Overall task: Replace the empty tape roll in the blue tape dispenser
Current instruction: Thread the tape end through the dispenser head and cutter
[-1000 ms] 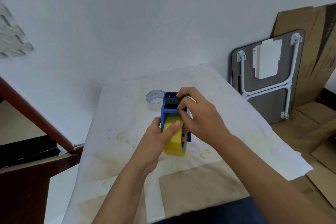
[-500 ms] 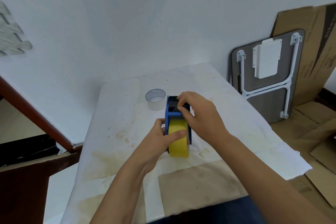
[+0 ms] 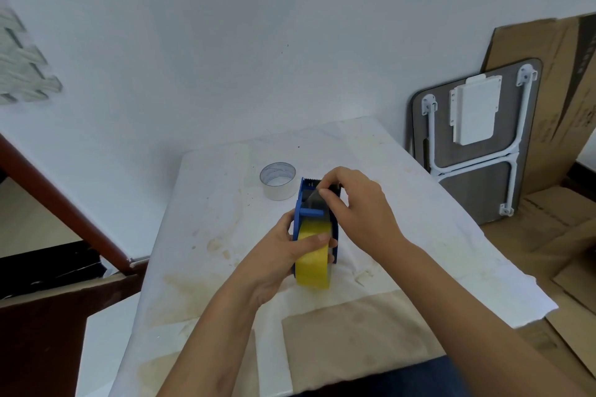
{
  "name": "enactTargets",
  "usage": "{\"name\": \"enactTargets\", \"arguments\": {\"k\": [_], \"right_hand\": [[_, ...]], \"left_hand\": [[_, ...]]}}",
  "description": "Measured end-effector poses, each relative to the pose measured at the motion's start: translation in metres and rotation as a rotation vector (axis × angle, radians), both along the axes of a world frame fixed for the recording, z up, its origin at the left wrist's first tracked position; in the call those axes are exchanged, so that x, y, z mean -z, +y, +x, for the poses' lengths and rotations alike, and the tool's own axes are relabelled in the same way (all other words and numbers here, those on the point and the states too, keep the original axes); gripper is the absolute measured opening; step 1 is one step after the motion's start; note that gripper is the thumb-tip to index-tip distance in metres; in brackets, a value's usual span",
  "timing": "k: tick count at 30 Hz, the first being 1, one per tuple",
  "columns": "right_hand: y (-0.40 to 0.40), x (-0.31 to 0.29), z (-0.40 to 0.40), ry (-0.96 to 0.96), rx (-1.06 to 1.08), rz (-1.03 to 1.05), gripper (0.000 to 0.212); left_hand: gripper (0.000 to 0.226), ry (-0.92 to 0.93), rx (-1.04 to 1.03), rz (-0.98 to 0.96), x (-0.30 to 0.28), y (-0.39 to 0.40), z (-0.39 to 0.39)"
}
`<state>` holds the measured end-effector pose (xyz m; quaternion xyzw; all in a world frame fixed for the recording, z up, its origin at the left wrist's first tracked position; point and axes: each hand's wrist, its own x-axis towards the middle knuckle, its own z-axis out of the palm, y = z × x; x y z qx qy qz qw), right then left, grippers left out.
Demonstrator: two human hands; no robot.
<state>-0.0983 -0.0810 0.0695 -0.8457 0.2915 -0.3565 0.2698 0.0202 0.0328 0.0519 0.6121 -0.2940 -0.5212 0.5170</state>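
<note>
The blue tape dispenser (image 3: 302, 203) stands on the white-covered table (image 3: 225, 203), its toothed cutter end pointing away from me. A full yellow tape roll (image 3: 312, 267) sits in its frame. My left hand (image 3: 277, 255) grips the dispenser and roll from the left, thumb lying across the top of the roll. My right hand (image 3: 358, 206) pinches the loose strip of tape (image 3: 314, 200), which stretches from the roll toward the cutter end. The empty clear tape core (image 3: 278, 180) stands on the table just behind and left of the dispenser.
A brown paper sheet (image 3: 351, 335) lies on the table near me. A folded table (image 3: 471, 142) and cardboard (image 3: 561, 80) lean against the wall at the right. A dark wooden rail (image 3: 64, 203) runs along the left. The white wall is close behind the table.
The dispenser has turned upright and straighter, with the roll seated deeper in the frame. My right hand has drawn the tape strip forward toward the cutter end.
</note>
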Motion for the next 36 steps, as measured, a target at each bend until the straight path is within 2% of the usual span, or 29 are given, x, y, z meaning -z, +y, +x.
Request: {"name": "enactTargets", "arguments": {"k": [5, 9, 13, 17, 20, 36], "right_hand": [[-0.002, -0.006, -0.002, 0.035, -0.078, 0.023, 0.009], [-0.005, -0.010, -0.001, 0.117, -0.094, -0.089, 0.010], [-0.005, -0.011, 0.002, 0.050, -0.112, -0.081, 0.008], [-0.003, -0.010, 0.002, -0.019, -0.105, -0.080, 0.008], [-0.002, -0.012, 0.004, -0.035, -0.115, -0.066, 0.007], [-0.002, -0.007, 0.003, -0.034, -0.111, 0.025, 0.009]], "left_hand": [[0.057, 0.021, -0.021, -0.006, 0.001, 0.000, 0.000], [0.057, 0.022, -0.022, -0.013, 0.001, 0.000, -0.001], [0.061, -0.002, -0.032, -0.005, 0.002, -0.001, -0.001], [0.080, -0.055, -0.042, 0.029, 0.003, -0.004, 0.004], [0.086, -0.004, -0.008, 0.004, 0.001, -0.006, 0.007], [0.075, 0.196, 0.052, 0.007, 0.002, -0.006, 0.008]]}}
